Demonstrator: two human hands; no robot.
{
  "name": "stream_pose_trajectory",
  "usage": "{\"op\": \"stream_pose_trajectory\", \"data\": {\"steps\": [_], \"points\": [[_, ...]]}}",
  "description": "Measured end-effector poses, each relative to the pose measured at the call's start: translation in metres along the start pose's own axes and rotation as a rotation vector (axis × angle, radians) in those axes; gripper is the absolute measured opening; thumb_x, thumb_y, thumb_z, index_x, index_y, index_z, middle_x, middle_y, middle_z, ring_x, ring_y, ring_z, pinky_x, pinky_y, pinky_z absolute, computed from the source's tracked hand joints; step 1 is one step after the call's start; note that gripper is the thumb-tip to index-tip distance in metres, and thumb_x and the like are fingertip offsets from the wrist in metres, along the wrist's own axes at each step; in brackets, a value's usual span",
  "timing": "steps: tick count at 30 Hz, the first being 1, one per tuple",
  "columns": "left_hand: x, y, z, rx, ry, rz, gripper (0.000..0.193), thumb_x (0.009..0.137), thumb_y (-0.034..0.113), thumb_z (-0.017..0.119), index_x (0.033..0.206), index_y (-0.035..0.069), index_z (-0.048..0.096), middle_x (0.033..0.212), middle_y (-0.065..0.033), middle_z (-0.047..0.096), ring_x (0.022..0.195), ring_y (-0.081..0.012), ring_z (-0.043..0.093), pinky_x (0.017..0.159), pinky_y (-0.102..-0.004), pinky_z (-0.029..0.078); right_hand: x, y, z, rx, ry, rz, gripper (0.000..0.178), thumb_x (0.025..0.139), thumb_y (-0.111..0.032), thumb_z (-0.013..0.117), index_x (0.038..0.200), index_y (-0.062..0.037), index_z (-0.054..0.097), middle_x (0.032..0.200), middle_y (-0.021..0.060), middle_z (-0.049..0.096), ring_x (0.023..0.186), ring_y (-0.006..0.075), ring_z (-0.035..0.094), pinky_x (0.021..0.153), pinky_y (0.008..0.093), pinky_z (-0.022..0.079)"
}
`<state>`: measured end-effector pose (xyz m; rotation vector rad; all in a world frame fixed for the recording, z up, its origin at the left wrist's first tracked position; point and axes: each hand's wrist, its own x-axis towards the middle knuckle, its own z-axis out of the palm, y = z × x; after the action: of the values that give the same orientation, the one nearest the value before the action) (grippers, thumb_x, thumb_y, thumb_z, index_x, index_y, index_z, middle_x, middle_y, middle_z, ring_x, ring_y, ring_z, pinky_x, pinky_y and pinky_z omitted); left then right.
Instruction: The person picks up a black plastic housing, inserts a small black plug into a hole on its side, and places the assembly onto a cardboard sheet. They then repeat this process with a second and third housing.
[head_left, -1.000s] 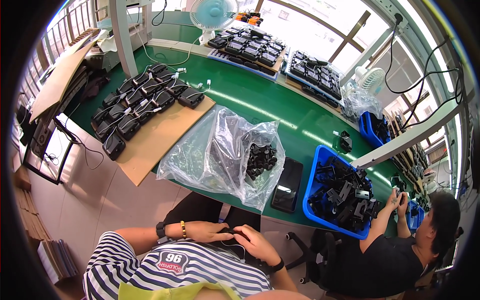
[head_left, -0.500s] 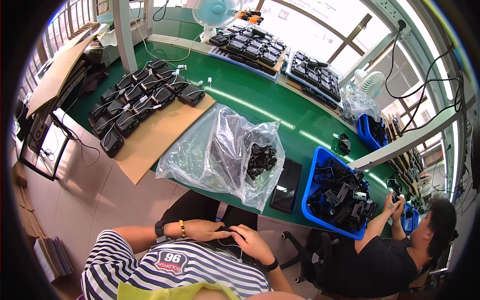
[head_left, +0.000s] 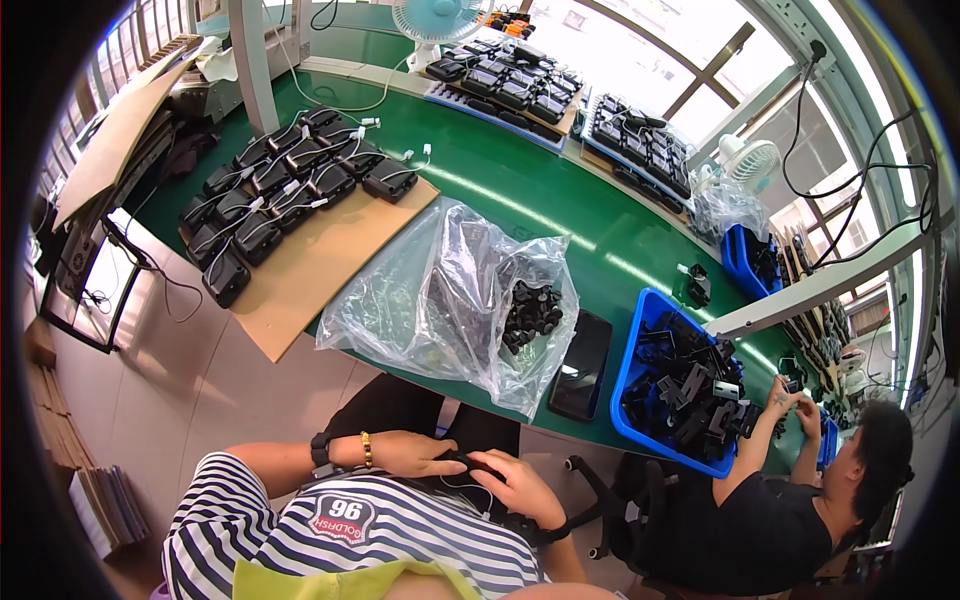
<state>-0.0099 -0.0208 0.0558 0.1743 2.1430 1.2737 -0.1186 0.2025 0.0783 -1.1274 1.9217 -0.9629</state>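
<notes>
Near the bottom edge, over the lap and short of the green table (head_left: 560, 215), the left hand (head_left: 405, 453) and the right hand (head_left: 520, 488) meet on a small black part (head_left: 470, 462). Held this close to the body, it sits right under the eyes, where fine work is probably easiest. The left fingers lie together and reach flat toward the part; the right fingers curl over it from the other side. Whether any fingertip pinches it I cannot tell, since the hands cover most of it and its shape stays unclear. A thin pale wire (head_left: 462, 488) seems to trail from it.

Farther off, just past the table's near rim, a clear plastic bag (head_left: 440, 290) lies open with a clump of black pieces (head_left: 530, 315) inside, within easy reach. A dark phone (head_left: 581, 365) rests flat just right of it. A blue bin (head_left: 640, 345) of black parts stands farther right, between this person and a co-worker's hands (head_left: 795, 405), likely shared. The striped shirt (head_left: 330, 540) hides the wrists' underside.
</notes>
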Motion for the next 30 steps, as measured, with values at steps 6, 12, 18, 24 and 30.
{"op": "stream_pose_trajectory", "data": {"steps": [6, 12, 18, 24, 30], "points": [[-0.002, 0.006, -0.002, 0.008, 0.009, -0.001, 0.072, 0.104, 0.063, 0.039, 0.135, 0.000, 0.051, 0.105, -0.0287, 0.068, 0.097, -0.0443, 0.067, 0.087, -0.0474, 0.051, 0.004, 0.000, 0.004, -0.046, 0.004, 0.009, 0.028, 0.097, -0.018, 0.064, 0.116, 0.0022, 0.066, 0.103, 0.0186, 0.068, 0.092, 0.0359, 0.067, 0.076, 0.0384, 0.053], [0.002, -0.001, 0.003, 0.016, 0.036, 0.008, 0.070, 0.103, 0.063, 0.040, 0.134, 0.001, 0.052, 0.103, -0.0281, 0.068, 0.096, -0.0443, 0.067, 0.085, -0.0480, 0.051, -0.001, 0.002, 0.001, 0.014, 0.038, -0.087, 0.027, 0.096, -0.017, 0.065, 0.116, 0.0010, 0.066, 0.102, 0.0179, 0.069, 0.091, 0.0359, 0.067, 0.076, 0.0389, 0.053], [-0.001, -0.001, 0.002, 0.005, 0.046, 0.030, 0.070, 0.103, 0.063, 0.039, 0.128, 0.000, 0.055, 0.099, -0.0281, 0.069, 0.093, -0.0439, 0.067, 0.083, -0.0484, 0.052, -0.002, -0.003, 0.002, 0.025, 0.052, 0.000, 0.026, 0.096, -0.015, 0.065, 0.117, 0.0003, 0.065, 0.105, 0.0181, 0.069, 0.093, 0.0366, 0.068, 0.079, 0.0384, 0.053], [0.001, 0.001, 0.001, -0.006, 0.047, 0.000, 0.069, 0.103, 0.063, 0.039, 0.124, 0.000, 0.058, 0.098, -0.0284, 0.069, 0.092, -0.0441, 0.067, 0.082, -0.0484, 0.052, 0.005, -0.001, 0.009, -0.035, 0.067, 0.048, 0.025, 0.097, -0.015, 0.064, 0.116, 0.0009, 0.064, 0.105, 0.0178, 0.069, 0.094, 0.0343, 0.069, 0.081, 0.0368, 0.054], [-0.001, 0.001, 0.001, 0.003, 0.068, 0.048, 0.067, 0.103, 0.063, 0.040, 0.121, 0.001, 0.059, 0.097, -0.0270, 0.069, 0.090, -0.0434, 0.067, 0.080, -0.0484, 0.051, 0.008, -0.002, 0.008, 0.021, 0.025, 0.047, 0.022, 0.098, -0.014, 0.063, 0.115, 0.0008, 0.064, 0.105, 0.0173, 0.069, 0.094, 0.0316, 0.069, 0.081, 0.0361, 0.053]]}}
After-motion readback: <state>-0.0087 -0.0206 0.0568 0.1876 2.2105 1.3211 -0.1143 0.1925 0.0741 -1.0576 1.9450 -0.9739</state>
